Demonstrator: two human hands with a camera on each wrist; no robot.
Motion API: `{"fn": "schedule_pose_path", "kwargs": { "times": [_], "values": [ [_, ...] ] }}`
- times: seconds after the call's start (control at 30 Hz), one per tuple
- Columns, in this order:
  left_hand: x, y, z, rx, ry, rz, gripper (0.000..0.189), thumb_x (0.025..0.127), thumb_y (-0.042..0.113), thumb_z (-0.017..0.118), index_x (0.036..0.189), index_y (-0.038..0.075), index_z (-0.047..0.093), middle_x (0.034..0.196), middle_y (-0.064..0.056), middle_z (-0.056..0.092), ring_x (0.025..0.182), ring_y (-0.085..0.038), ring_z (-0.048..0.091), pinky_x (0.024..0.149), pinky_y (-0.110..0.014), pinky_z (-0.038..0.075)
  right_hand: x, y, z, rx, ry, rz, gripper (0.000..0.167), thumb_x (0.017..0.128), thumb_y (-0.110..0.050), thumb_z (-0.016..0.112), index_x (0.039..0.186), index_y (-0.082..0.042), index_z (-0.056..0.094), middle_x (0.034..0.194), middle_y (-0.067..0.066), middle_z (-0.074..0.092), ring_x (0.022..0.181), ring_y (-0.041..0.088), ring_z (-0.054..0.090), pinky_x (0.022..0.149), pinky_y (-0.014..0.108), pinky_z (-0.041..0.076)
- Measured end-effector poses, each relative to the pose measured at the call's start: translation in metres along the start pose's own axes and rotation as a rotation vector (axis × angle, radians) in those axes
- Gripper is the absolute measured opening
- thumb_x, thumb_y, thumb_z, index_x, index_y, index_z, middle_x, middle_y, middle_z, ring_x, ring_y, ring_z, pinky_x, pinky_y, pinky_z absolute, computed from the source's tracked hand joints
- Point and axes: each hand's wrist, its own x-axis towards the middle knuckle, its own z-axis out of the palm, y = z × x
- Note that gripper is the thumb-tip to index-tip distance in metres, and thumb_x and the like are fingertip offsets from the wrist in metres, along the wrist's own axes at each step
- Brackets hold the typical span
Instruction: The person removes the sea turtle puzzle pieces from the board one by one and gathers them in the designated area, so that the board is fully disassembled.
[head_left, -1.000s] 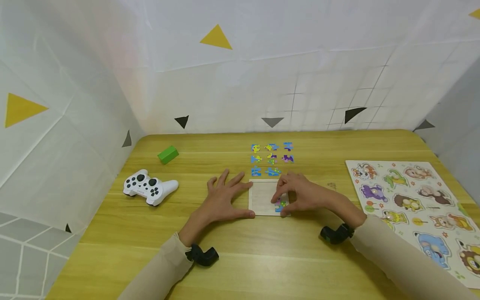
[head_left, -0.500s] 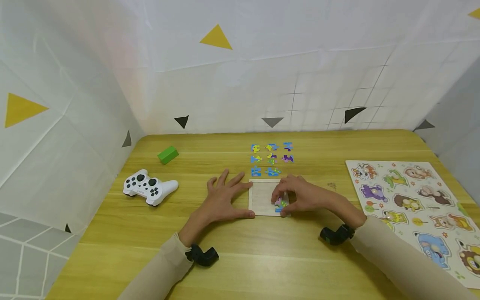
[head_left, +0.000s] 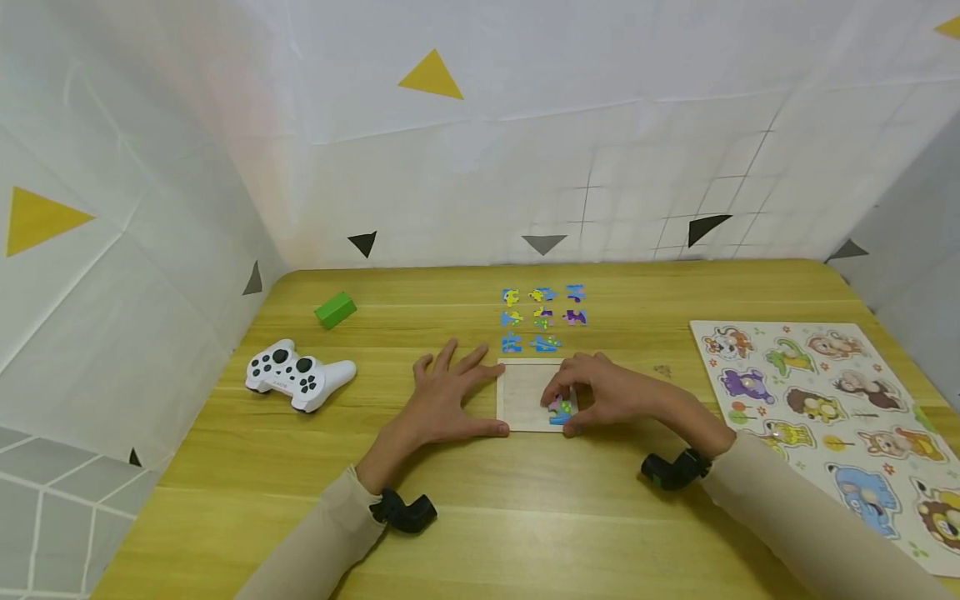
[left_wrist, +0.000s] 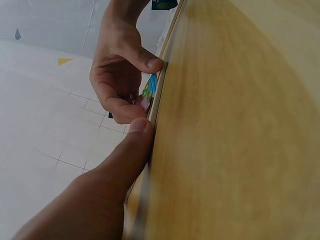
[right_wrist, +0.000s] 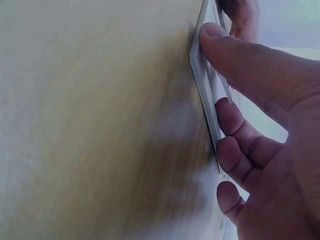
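A small square wooden puzzle tray (head_left: 521,396) lies flat on the table. My left hand (head_left: 444,402) is spread beside it, with the thumb and a fingertip touching the tray's left edge. Over the tray's lower right corner, my right hand (head_left: 611,390) pinches a blue, green and pink puzzle piece (head_left: 559,415) between thumb and fingers. The piece appears tilted in the left wrist view, where the right thumb (left_wrist: 154,63) sits by the tray's rim. Several other puzzle pieces (head_left: 543,317) lie in rows just behind the tray.
To the left are a white game controller (head_left: 300,375) and a green block (head_left: 335,310). A large animal puzzle board (head_left: 821,400) covers the table's right side. White sheeting (head_left: 480,183) hangs behind the wooden table (head_left: 480,533).
My right hand shifts very slightly over the tray's lower right corner with the puzzle piece. The left hand and the other pieces stay where they were.
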Motion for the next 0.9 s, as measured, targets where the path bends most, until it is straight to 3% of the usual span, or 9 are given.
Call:
{"fn": "schedule_pose_path", "kwargs": {
  "times": [0.23,0.43,0.63,0.9],
  "values": [
    [-0.0005,-0.0001,-0.0004,-0.007,0.003,0.004,0.090,0.074,0.083,0.066,0.152,0.044,0.044,0.170,0.006,0.024,0.159,-0.040,0.004,0.114,-0.066,0.008,0.0008,0.0012,0.0002,0.006,0.002,-0.023,0.037,0.078,-0.036,0.088,0.111,-0.026,0.076,0.098,-0.011,0.066,0.092,0.011,0.056,0.084,0.033,0.038],
    [-0.0006,-0.0005,0.0007,-0.006,0.010,0.007,0.090,0.074,0.083,0.066,0.152,0.044,0.044,0.170,0.005,0.025,0.159,-0.041,0.005,0.114,-0.066,0.008,0.0014,0.0036,0.0014,0.088,0.007,-0.048,0.036,0.079,-0.033,0.088,0.111,-0.021,0.076,0.095,-0.005,0.065,0.087,0.014,0.056,0.074,0.027,0.048],
    [-0.0015,-0.0006,0.0010,-0.004,0.026,0.020,0.090,0.074,0.083,0.066,0.152,0.044,0.045,0.170,0.004,0.027,0.158,-0.042,0.007,0.113,-0.067,0.010,0.0001,0.0053,0.0017,0.139,0.020,-0.025,0.033,0.081,-0.029,0.087,0.112,-0.021,0.076,0.092,-0.003,0.064,0.083,0.015,0.056,0.071,0.026,0.050],
    [-0.0017,-0.0008,0.0008,0.003,0.030,0.026,0.090,0.074,0.084,0.065,0.152,0.044,0.044,0.170,0.005,0.026,0.158,-0.042,0.008,0.113,-0.066,0.011,-0.0017,0.0066,-0.0021,0.131,0.054,0.008,0.035,0.081,-0.026,0.087,0.114,-0.022,0.076,0.096,-0.005,0.066,0.088,0.016,0.056,0.079,0.028,0.048]
  ]
}}
